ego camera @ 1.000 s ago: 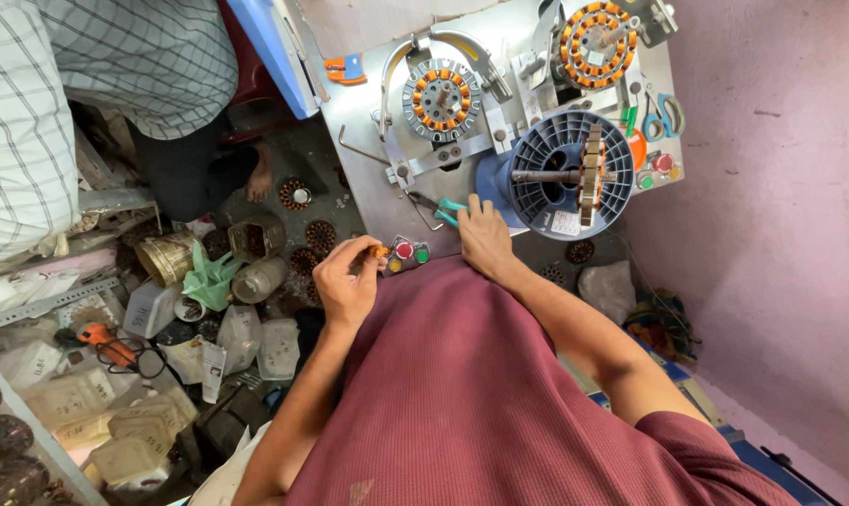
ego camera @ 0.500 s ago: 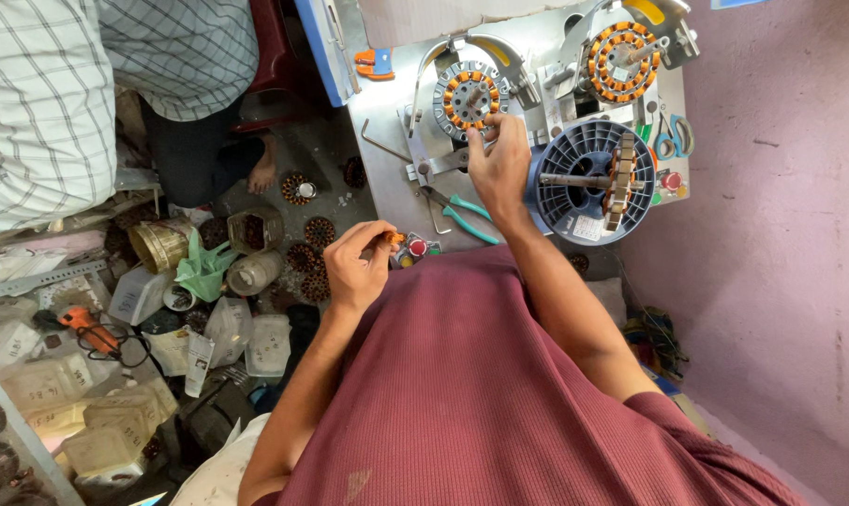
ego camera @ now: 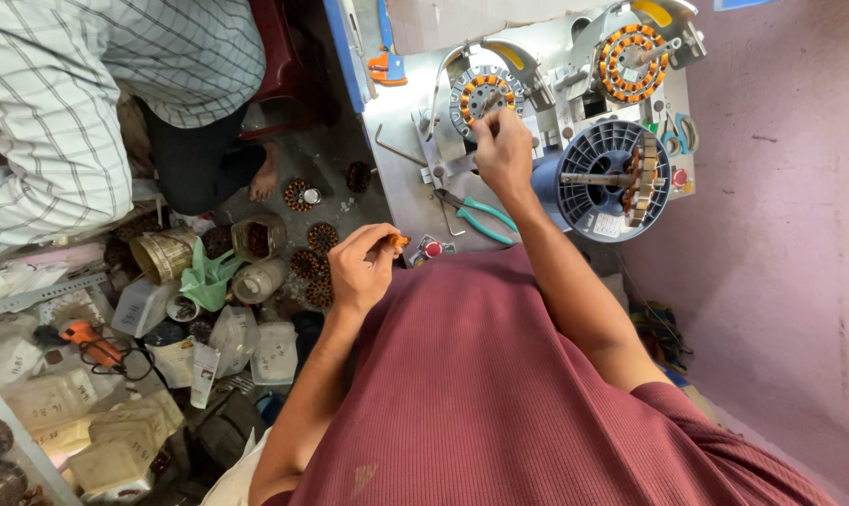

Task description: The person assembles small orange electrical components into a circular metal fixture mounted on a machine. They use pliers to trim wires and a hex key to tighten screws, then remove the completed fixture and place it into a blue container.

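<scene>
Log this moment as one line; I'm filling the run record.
left hand: pinching small orange piece | right hand: at stator on bench | pliers: lying untouched

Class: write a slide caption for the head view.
Right hand at a copper-wound stator; left hand pinches something small.

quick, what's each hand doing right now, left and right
Left hand: closed, pinching a small orange piece.
Right hand: fingers curled at the wound stator on the machine; a grip cannot be told.
</scene>
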